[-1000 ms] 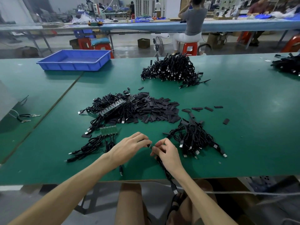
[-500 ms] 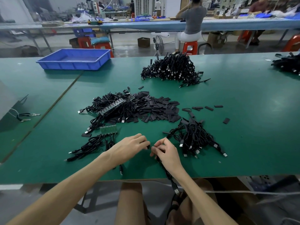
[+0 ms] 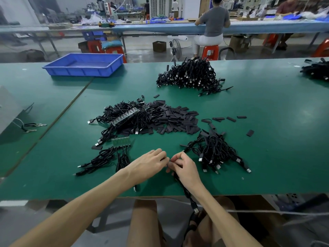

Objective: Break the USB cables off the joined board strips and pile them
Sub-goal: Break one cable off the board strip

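Head view looks down on a green desk (image 3: pixel 267 122), where a green board strip (image 3: pixel 121 141) lies flat with a row of black cables (image 3: pixel 101 158) joined to its near edge. Just right of that strip and nearer the person, the two hands meet. The right hand (image 3: pixel 186 170) has its fingers (image 3: pixel 175 156) curled, pinching the top end of one USB cable (image 3: pixel 184 188). That cable runs under the palm and hangs over the desk's near edge, its plug (image 3: pixel 195 210) dangling. The left hand (image 3: pixel 147 164) bends its fingers (image 3: pixel 162 155) toward the same cable end, but its back hides the tips, so I cannot tell whether they grip it. Farther right of the strip sits a small pile of loose cables (image 3: pixel 217 154). Behind the strip lies a tangle holding a second board strip (image 3: pixel 124 117), beside a heap of flat black pieces (image 3: pixel 176 120). Well behind it stand a large cable pile (image 3: pixel 190 73) and a blue tray (image 3: pixel 83 64).
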Motion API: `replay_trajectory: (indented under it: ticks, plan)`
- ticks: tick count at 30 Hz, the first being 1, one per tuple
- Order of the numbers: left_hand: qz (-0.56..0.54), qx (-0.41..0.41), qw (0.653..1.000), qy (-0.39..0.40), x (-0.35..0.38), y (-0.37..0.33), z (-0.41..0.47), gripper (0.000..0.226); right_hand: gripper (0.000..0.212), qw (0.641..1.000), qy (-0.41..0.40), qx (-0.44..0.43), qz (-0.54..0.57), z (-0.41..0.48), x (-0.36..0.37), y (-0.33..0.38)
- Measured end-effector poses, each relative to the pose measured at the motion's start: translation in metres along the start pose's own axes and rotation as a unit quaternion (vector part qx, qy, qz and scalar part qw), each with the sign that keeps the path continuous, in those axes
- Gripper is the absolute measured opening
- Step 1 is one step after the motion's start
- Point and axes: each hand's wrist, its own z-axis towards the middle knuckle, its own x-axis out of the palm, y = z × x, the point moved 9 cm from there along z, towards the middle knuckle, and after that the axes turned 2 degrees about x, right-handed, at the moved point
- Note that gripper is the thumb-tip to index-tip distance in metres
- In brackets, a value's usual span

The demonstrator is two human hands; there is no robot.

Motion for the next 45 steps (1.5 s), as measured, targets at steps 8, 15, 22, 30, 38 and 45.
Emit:
replay_trajectory:
  ticks: [8,15,22,30,38,45]
  plan:
    - [-0.053,-0.009,0.998,0.016,0.009,0.009,0.000,0.030,0.014,1.000,0.003,0.004,0.021,0.000,0.001,0.002]
    - [-0.067,-0.049,0.996,-0.026,0.009,0.029,-0.013,0.035,0.015,1.000,0.003,-0.014,0.011,-0.002,0.001,0.007]
    - [-0.089,-0.067,0.994,-0.017,0.018,0.039,-0.022,0.037,0.005,1.000,-0.010,-0.025,-0.007,0.000,-0.001,0.005]
    - [-0.104,-0.043,0.994,0.006,0.024,0.031,-0.016,0.022,0.013,1.000,-0.010,-0.017,0.000,0.002,-0.003,0.001]
    - [-0.110,-0.048,0.993,0.009,0.026,0.033,-0.018,0.031,0.009,1.000,-0.001,-0.017,-0.004,0.001,-0.001,0.002]
    - [-0.139,-0.123,0.982,0.041,0.029,0.055,-0.020,0.038,0.032,0.996,0.056,-0.034,-0.054,-0.004,0.012,0.007]
